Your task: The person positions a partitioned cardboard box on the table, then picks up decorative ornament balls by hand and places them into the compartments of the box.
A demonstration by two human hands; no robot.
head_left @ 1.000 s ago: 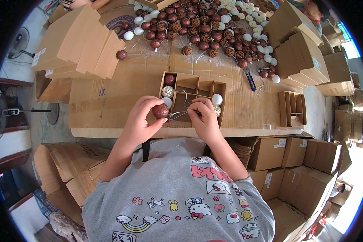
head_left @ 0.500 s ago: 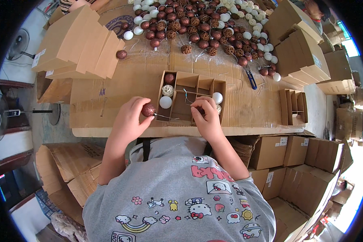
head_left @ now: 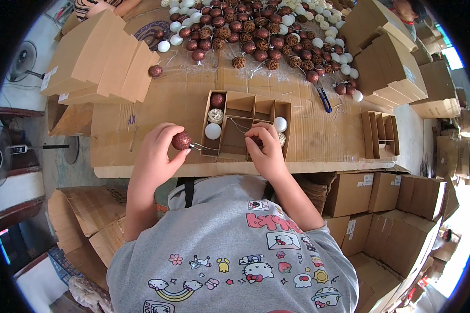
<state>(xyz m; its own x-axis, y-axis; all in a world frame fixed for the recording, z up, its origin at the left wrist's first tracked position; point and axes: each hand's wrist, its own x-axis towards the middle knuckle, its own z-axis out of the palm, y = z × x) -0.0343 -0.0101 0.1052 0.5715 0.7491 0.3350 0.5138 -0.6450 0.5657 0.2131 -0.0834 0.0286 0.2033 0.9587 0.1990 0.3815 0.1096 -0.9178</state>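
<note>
My left hand point(head_left: 161, 151) pinches a brown glitter ball point(head_left: 181, 140) left of the divided cardboard box point(head_left: 204, 128). From that ball a thin wire loop point(head_left: 204, 148) runs right over the box's near edge. Over the box's right half, my right hand point(head_left: 267, 151) is closed on a dark brown ball point(head_left: 256, 140), mostly hidden by the fingers. Another thin wire point(head_left: 236, 124) trails from it across the dividers. The box's left column has a brown ball point(head_left: 217, 100), a cream woven ball point(head_left: 215, 116) and a white ball point(head_left: 212, 131). At its right side sit a white ball point(head_left: 280, 124) and a woven one point(head_left: 282, 139).
A heap of brown, white and woven balls point(head_left: 256, 36) covers the table's far side. Blue-handled snips point(head_left: 324, 99) lie right of centre. Stacked cartons point(head_left: 96, 62) stand left, more cartons point(head_left: 389, 68) right, near a second divided box point(head_left: 380, 135). Another person's arm point(head_left: 102, 8) shows far left.
My left hand has drawn the brown glitter ball a little to the left, away from the box. The wire by my right hand lies differently; that hand has hardly moved.
</note>
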